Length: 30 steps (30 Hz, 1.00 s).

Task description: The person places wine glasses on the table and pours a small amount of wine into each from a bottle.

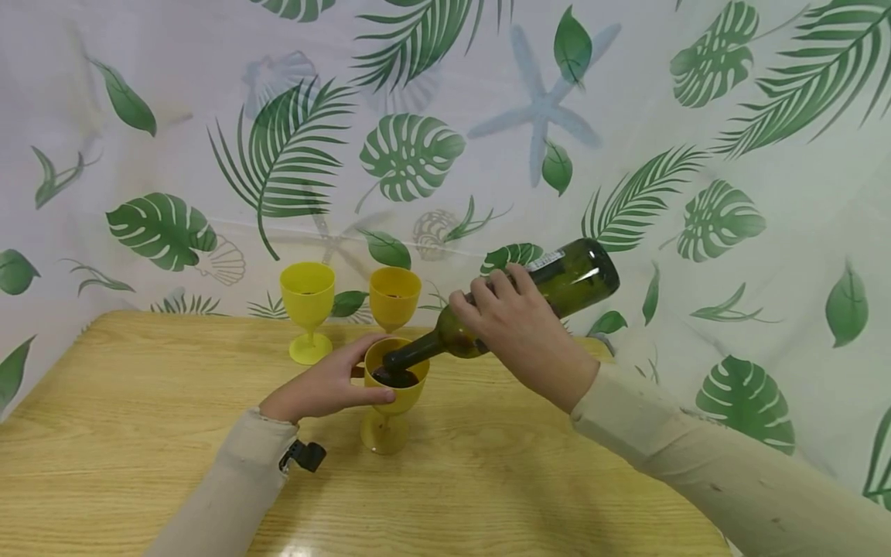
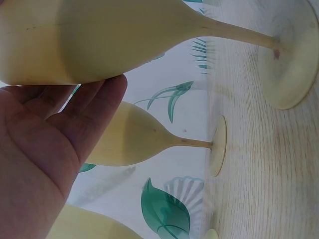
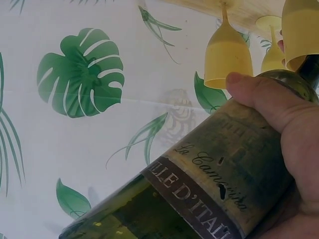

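Note:
My right hand (image 1: 518, 329) grips a green glass wine bottle (image 1: 581, 282) around its body, tilted neck-down to the left. The bottle's mouth reaches inside the bowl of a yellow goblet (image 1: 387, 430), where dark red liquid (image 1: 395, 377) shows. Around that bowl my left hand (image 1: 332, 383) holds on, thumb on the near side and fingers behind. The goblet's foot stands on the table. In the right wrist view the bottle's paper label (image 3: 224, 164) faces the camera, with the right thumb lying across its upper part.
Behind the held goblet stand two more goblets, a bright yellow one (image 1: 307, 298) at left and an orange-yellow one (image 1: 394, 298) close behind; each has something dark inside. The wooden table (image 1: 139, 433) ends at a leaf-patterned curtain (image 1: 431, 85). A black clip (image 1: 306, 456) sits at the left cuff.

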{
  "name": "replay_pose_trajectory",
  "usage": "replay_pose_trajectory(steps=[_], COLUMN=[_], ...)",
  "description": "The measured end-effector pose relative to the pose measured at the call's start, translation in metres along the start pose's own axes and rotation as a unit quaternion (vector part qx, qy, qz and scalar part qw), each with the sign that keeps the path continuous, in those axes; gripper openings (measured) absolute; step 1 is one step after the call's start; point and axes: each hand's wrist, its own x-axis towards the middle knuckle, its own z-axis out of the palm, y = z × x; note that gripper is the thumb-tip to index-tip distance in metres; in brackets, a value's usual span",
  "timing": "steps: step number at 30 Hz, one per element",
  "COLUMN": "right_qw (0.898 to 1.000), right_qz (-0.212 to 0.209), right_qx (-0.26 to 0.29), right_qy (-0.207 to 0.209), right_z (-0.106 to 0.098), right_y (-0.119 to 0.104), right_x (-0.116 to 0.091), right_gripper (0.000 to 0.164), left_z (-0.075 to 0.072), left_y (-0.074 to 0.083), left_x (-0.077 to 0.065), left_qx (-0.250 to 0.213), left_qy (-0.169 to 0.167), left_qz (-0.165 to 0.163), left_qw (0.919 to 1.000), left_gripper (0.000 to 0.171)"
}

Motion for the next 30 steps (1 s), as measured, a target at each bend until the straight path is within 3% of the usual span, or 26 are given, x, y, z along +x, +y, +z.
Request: replay_pose_trajectory(steps=[14, 19, 23, 27, 30], right_qw=[1.000, 0.999, 0.997, 0.991, 0.985], right_qz=[-0.002, 0.013, 0.023, 0.042, 0.061], right_qx=[-0.006, 0.034, 0.075, 0.123, 0.160], right_qy=[-0.008, -0.009, -0.007, -0.016, -0.026], right_z=[0.001, 0.005, 0.012, 0.022, 0.031], right_y=[-0.001, -0.003, -0.004, -0.005, -0.006], right_x=[0.003, 0.000, -0.006, -0.012, -0.017], right_gripper=[0.052, 0.052, 0.065, 0.078, 0.077], left_z=[-0.005, -0.007, -0.008, -0.009, -0.009], left_y=[-0.003, -0.004, -0.004, -0.003, -0.003], left_x=[0.002, 0.003, 0.003, 0.004, 0.004], left_qx=[-0.001, -0.002, -0.003, -0.002, 0.000], left_qy=[-0.003, -0.003, -0.005, -0.004, -0.006], left_qz=[0.003, 0.003, 0.003, 0.005, 0.012], left_qw=[1.0000, 1.0000, 1.0000, 1.0000, 0.9999], left_gripper=[0.079, 0.078, 0.079, 0.079, 0.079])
